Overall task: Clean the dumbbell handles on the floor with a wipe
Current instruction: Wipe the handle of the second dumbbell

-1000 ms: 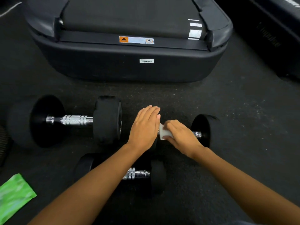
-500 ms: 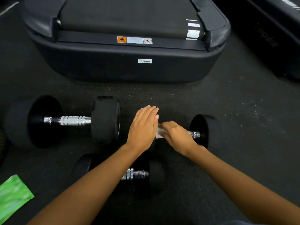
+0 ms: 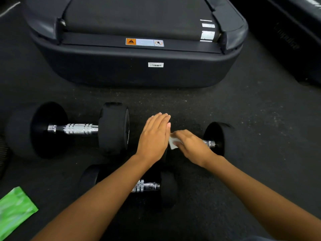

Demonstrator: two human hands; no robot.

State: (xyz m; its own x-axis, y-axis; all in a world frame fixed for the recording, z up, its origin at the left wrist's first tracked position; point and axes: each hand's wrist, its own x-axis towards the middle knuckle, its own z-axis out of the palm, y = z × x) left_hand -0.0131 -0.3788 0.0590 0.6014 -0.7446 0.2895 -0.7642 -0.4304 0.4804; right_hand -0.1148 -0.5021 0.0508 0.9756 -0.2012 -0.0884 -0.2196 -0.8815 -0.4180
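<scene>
Three black dumbbells with chrome handles lie on the dark floor. My left hand (image 3: 154,136) rests flat, fingers straight, on the left head of the right dumbbell (image 3: 218,138) and hides that head. My right hand (image 3: 188,145) grips a white wipe (image 3: 172,143) wrapped round this dumbbell's handle; only a short chrome stub shows by the right head. A large dumbbell (image 3: 74,128) lies to the left with its handle bare. The small dumbbell (image 3: 147,186) lies nearest me, partly under my left forearm.
A black treadmill end (image 3: 139,70) stands just beyond the dumbbells. Another dark machine (image 3: 295,40) runs along the far right. A green wipe packet (image 3: 13,209) lies at the lower left on the floor.
My right hand has slid the wipe slightly along the handle, and less of the wipe shows. My left hand has stayed on the dumbbell head.
</scene>
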